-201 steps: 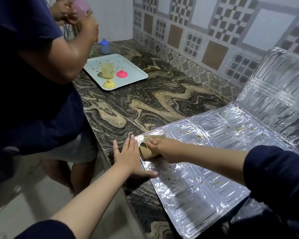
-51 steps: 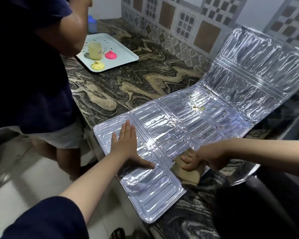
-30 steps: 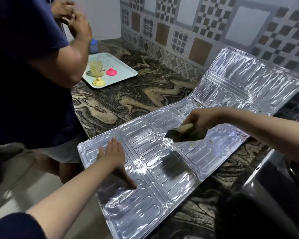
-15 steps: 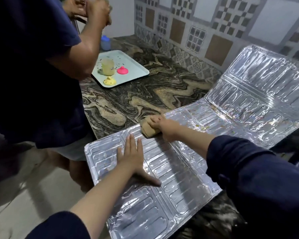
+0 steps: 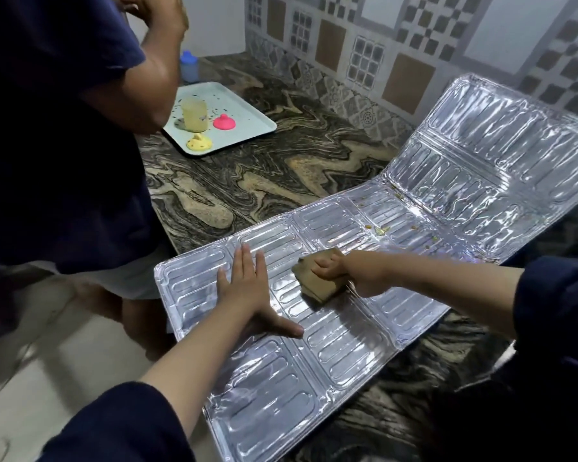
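Wiping was the step in hand. The embossed foil panel (image 5: pixel 341 345) lay across the centre and lower middle of the frame. Its near end overhung the edge of the marbled counter (image 5: pixel 264 171), and its far section bent upward against the tiled wall at the upper right. The right hand (image 5: pixel 351 271) sat just right of centre, fingers curled tight round a folded brown cloth (image 5: pixel 314 290) and pressing it onto the foil. The left hand (image 5: pixel 247 291) lay flat just left of the cloth, fingers straight and together and thumb spread toward the bottom of the frame. It held nothing and pinned the sheet down.

To do this well, the flat hand probably belonged close to the cloth, since thin foil would likely buckle or slide if rubbed unsupported, above all past the counter's edge. Strokes along the raised ribs looked wiser than across them, so the cloth could reach into the grooves. Light, even pressure seemed enough; hard scrubbing might crease the sheet. Yellowish crumbs (image 5: pixel 381 230) lay near the fold, right of centre, and would want gathering to one spot rather than spreading about. A second person in dark blue (image 5: pixel 64 128) stood at the upper left beside a pale tray (image 5: pixel 264 123), well apart from the work.
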Tool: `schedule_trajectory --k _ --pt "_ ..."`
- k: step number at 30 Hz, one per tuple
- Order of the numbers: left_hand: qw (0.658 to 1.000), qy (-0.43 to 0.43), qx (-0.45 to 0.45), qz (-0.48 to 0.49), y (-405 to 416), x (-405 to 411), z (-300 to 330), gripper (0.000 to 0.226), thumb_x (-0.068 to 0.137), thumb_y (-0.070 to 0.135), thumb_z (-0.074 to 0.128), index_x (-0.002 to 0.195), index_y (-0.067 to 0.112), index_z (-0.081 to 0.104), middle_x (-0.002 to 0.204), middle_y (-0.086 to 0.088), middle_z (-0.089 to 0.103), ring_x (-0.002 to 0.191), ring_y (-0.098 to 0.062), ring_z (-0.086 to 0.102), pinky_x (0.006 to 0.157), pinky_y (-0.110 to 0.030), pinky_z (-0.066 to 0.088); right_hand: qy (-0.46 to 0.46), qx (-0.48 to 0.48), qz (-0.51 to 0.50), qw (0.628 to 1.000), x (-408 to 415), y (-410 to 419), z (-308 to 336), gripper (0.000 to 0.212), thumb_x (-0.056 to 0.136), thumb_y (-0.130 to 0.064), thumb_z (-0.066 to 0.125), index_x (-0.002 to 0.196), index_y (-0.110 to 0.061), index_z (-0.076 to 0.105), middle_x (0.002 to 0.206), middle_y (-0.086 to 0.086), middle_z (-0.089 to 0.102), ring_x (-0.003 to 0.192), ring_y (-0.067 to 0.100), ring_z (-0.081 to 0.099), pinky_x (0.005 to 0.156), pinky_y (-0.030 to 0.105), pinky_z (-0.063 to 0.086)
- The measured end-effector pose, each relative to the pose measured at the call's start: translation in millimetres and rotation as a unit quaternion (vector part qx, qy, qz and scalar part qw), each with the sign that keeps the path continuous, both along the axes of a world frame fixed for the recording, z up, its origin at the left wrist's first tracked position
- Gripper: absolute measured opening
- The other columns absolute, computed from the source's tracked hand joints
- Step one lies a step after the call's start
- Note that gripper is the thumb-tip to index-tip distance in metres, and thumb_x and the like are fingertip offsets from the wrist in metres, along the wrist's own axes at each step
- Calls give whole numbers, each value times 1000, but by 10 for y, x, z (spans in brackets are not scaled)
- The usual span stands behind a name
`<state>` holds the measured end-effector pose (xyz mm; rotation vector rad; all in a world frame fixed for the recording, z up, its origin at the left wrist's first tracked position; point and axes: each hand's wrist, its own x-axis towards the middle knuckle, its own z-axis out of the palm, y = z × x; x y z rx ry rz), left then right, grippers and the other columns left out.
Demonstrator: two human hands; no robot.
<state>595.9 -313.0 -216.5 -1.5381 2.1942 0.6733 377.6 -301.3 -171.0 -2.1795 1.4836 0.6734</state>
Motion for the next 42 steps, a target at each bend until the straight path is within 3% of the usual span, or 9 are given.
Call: schedule_trajectory --k 9,12,16,20,23,26,31,36,42 --pt "1000 -16 10 2 3 -7 30 176 19 96 58 140 9 -38 138 -16 -52 129 -31 -46 108 -61 -16 21 86 -27 996 -159 452 195 80 72 4 47 141 -35 41 151 -5 38 133 17 44 110 26 33" --pt "1000 -13 12 1 5 -3 28 175 20 96 57 139 9 -38 137 -16 -53 128 -31 -47 108 -61 -16 23 115 -50 992 -191 547 234 79 70 6 49 137 -35 47 143 -6 50 125 12 51 99 16 36" --pt "1000 -19 16 1 5 -4 42 176 19 96 57 139 10 -39 136 -16 -53 128 -31 -47 109 -61 -14 34 147 -40 988 -189 634 335 68 70 -3 49 132 -31 55 135 -6 58 109 13 59 77 16 37" --pt "1000 -21 17 1 -3 -5 49 176 18 96 58 140 10 -38 138 -14 -52 130 -30 -45 110 -62 -13 50 176 -60 981 -187 661 324 49 74 -7 55 122 -17 64 96 6 70 81 15 52 62 21 37" --pt "1000 -21 21 0 -2 0 54 176 19 95 59 140 11 -38 138 -13 -52 131 -29 -45 111 -62 -12 55 192 -102 975 -216 664 338 34 75 -4 54 105 -9 71 64 -3 60 69 13 51 59 25 39" --pt "999 -19 27 1 -6 9 67 175 22 92 64 141 12 -37 139 -13 -52 131 -28 -45 110 -62 -12 68 217 -115 967 -219 620 460 15 79 -4 58 89 -8 68 37 -12 49 40 -1 44 41 16 34" --pt "997 -54 46 10 27 70 113 173 30 86 71 139 8 -38 138 -17 -51 131 -33 -43 111 -58 -13 0 102 -181 978 -357 388 719 30 76 1 56 62 -24 65 41 -19 56 45 -3 51 47 15 42" --pt "984 -164 72 14 69 43 278 161 47 80 71 139 -6 -30 140 -31 -40 132 -50 -33 113 -60 -9 -97 23 -236 967 -378 30 836 33 73 8 56 68 -23 67 62 -7 66 50 2 58 57 23 49" --pt "998 -33 28 -37 -64 -159 151 168 35 88 67 141 2 -33 139 -20 -48 131 -39 -41 112 -58 -15 -105 -79 -194 972 -20 -441 846 15 80 -9 62 79 -24 65 76 1 62 75 19 57 66 23 41"
